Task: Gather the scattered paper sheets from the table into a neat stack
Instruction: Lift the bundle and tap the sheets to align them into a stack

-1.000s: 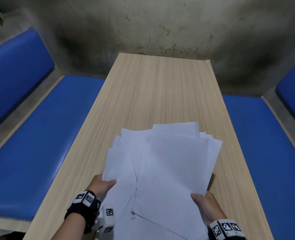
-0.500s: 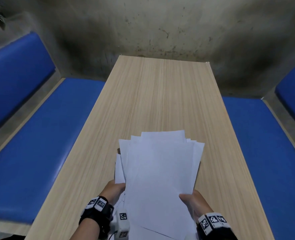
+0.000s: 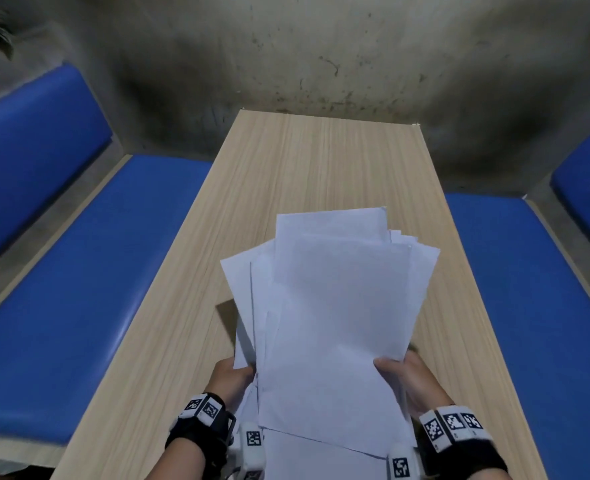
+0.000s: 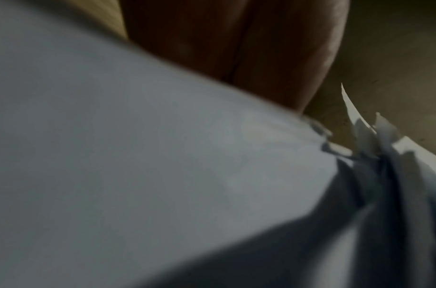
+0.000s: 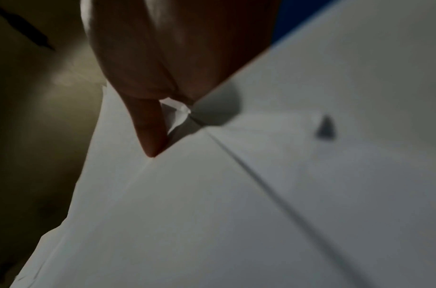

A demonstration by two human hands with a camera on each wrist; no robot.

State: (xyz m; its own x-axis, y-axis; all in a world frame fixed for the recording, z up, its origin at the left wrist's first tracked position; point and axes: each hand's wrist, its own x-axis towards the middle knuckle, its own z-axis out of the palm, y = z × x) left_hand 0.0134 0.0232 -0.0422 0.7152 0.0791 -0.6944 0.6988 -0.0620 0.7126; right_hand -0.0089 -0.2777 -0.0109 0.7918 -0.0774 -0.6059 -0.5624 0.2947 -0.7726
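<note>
Now a loose bundle of white paper sheets (image 3: 335,306) is held over the near end of the wooden counter (image 3: 321,161), gripped along its left edge by the left hand (image 3: 232,377) and along its right edge by the right hand (image 3: 409,379). Its far corners are fanned out unevenly, and blue benches (image 3: 89,271) are seen at both sides of the counter.

Bare table (image 3: 321,161) lies open between the fanned paper sheets (image 3: 335,306) and the wall (image 3: 321,46) closing its far end. Blue benches (image 3: 96,271) flank both long edges. The sheets cover the near tabletop.
</note>
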